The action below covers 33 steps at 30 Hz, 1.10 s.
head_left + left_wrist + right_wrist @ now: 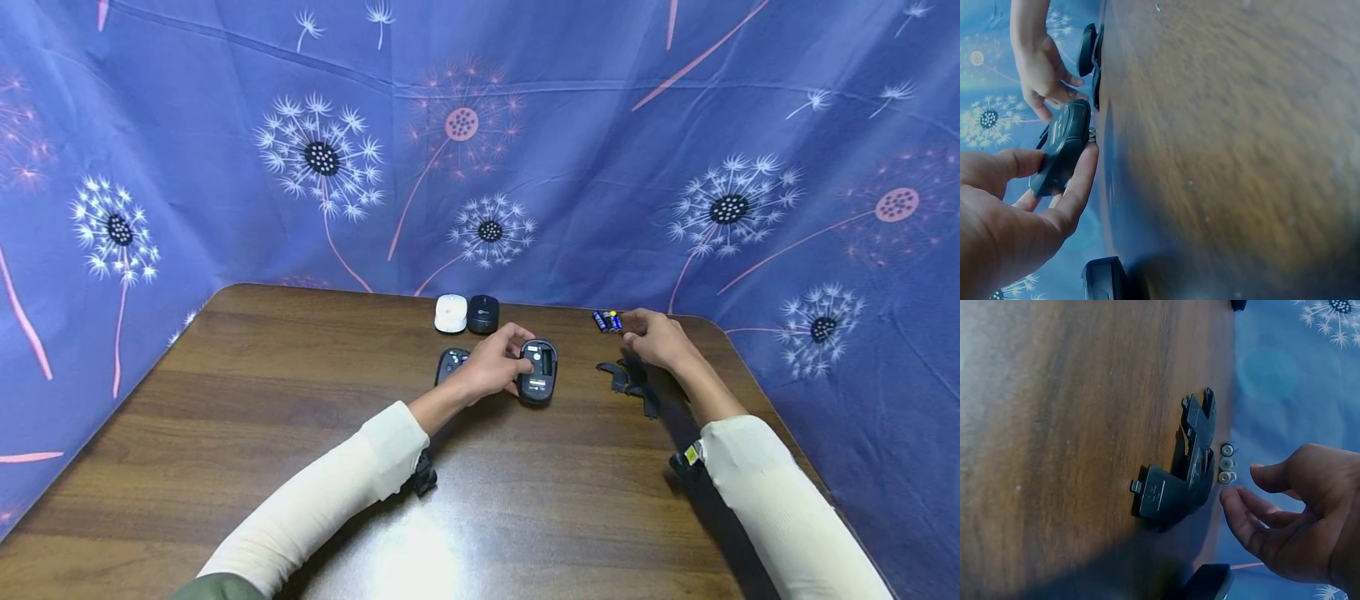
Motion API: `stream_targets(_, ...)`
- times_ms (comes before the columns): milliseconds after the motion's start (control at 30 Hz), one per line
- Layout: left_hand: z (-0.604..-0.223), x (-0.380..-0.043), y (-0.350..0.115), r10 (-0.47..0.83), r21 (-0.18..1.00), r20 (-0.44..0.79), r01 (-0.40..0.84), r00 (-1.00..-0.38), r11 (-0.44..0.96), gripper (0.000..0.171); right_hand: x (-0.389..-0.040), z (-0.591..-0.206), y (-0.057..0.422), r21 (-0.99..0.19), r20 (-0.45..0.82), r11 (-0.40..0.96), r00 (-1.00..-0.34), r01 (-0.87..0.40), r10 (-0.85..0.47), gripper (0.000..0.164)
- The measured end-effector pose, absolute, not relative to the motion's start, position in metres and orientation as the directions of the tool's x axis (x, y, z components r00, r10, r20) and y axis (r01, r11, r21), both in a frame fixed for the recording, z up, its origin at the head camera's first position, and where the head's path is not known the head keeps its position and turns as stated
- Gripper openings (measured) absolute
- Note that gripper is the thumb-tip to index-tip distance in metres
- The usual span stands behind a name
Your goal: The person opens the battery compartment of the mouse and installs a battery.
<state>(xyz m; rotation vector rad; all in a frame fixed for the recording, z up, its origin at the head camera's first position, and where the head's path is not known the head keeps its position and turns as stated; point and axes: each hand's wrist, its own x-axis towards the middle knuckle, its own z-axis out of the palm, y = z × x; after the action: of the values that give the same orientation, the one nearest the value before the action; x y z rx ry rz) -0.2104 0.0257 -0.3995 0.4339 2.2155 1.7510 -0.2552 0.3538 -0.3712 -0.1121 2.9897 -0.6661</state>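
Observation:
My left hand (pixel 491 365) grips a black computer mouse (pixel 537 372) by its side, underside facing up. A dark battery slot and white labels show on that underside. In the left wrist view, the thumb and fingers pinch the mouse (pixel 1065 150) above the table. At the far right, my right hand (pixel 660 337) reaches toward several small blue batteries (pixel 606 321). Seen from the right wrist, its thumb and fingertips stand apart beside the battery ends (pixel 1227 464), with nothing between them. Black plastic battery covers (pixel 628 383) lie below that hand.
A white mouse (pixel 451 314) and a black mouse (pixel 483 314) stand side by side at the back edge of the wooden table (pixel 330 358). Another dark mouse (pixel 452 362) lies partly hidden behind the left hand. Patterned blue cloth (pixel 585 167) hangs behind the table.

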Motion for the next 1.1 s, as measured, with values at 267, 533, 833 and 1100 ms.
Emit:
stream_targets(267, -0.397, -0.211, 0.027, 0.400, 0.974, -0.040, 0.053, -0.916, 0.219, 0.046, -0.269, -0.380, 0.354, -0.415, -0.068, 0.907, -0.991, -0.074, -0.112, 0.054)
stream_targets(533, -0.395, -0.213, 0.026, 0.412, 0.969, -0.035, 0.069, -0.911, 0.237, 0.046, -0.284, -0.391, 0.353, -0.425, -0.118, 0.905, -0.990, -0.015, -0.071, 0.056)
stream_targets(833, -0.392, -0.215, 0.024, 0.414, 0.964, -0.027, 0.085, -0.910, 0.250, 0.046, -0.344, -0.439, 0.384, -0.427, -0.130, 0.904, -0.990, 0.007, -0.054, 0.057)
stream_targets(1100, -0.398, -0.214, 0.025, 0.420, 0.972, -0.037, 0.066, -0.907, 0.227, 0.045, -0.385, -0.477, 0.411, -0.395, -0.157, 0.918, -0.986, 0.008, -0.059, 0.060)
